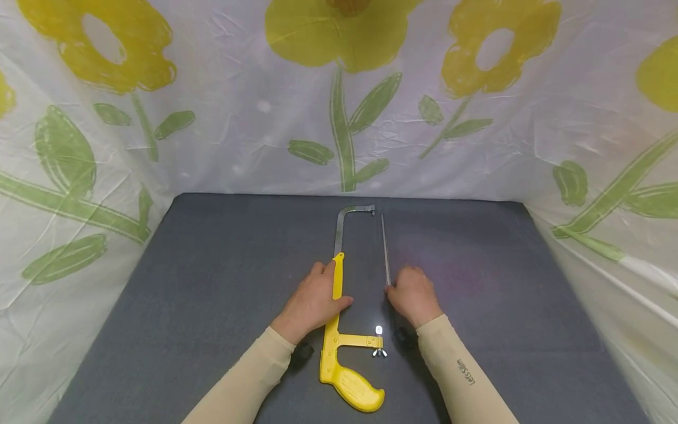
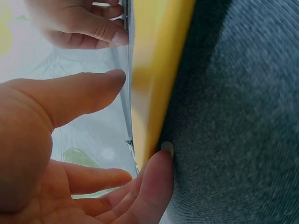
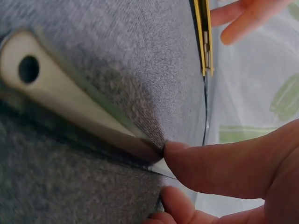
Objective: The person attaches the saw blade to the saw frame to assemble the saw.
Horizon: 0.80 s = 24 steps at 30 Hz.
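Note:
A hacksaw frame (image 1: 331, 338) with a yellow body and grip and a bare metal front arm lies flat on the dark cloth, with no blade across its gap. My left hand (image 1: 315, 297) is at the frame's long bar. In the left wrist view its fingertips (image 2: 161, 170) touch the bar's edge, while the thumb stands apart from it. On the right, my right hand (image 1: 415, 294) pinches a thin hacksaw blade (image 1: 385, 247). One blade end, with a round hole, shows close up in the right wrist view, and the thumb (image 3: 210, 168) presses near it.
Dark grey cloth (image 1: 228, 247) covers the table. White sheeting (image 1: 222, 153) printed with yellow flowers hangs behind it and on both sides. A wing nut (image 1: 379, 353) sits at the end of the frame's rear arm, close to the right forearm.

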{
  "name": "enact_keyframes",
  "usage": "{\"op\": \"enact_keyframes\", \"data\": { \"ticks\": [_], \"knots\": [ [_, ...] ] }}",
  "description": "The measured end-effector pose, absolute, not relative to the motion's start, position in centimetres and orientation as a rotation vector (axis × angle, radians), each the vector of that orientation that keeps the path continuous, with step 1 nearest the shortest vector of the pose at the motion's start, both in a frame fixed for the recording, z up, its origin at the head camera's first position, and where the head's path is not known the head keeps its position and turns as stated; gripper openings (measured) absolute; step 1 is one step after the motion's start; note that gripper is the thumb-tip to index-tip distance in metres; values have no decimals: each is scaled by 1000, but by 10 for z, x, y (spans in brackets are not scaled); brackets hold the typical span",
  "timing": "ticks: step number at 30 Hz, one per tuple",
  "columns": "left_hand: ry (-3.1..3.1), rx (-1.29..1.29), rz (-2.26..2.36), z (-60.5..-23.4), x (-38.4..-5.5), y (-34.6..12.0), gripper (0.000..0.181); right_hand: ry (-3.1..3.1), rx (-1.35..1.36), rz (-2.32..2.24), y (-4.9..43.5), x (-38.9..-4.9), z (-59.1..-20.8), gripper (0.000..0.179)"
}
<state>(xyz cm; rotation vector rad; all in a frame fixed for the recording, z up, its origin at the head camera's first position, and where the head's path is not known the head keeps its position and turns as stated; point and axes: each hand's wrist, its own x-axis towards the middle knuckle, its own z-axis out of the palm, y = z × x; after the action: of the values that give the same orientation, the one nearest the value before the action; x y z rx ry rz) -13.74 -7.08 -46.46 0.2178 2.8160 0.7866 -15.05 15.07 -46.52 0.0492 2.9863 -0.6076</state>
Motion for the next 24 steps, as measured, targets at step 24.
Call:
{"op": "enact_keyframes", "data": {
  "ticks": [24],
  "knots": [
    [2830,227,756,-465,-137,-68,93,2987,90,-604,145,-150,-467,53]
  ]
}}
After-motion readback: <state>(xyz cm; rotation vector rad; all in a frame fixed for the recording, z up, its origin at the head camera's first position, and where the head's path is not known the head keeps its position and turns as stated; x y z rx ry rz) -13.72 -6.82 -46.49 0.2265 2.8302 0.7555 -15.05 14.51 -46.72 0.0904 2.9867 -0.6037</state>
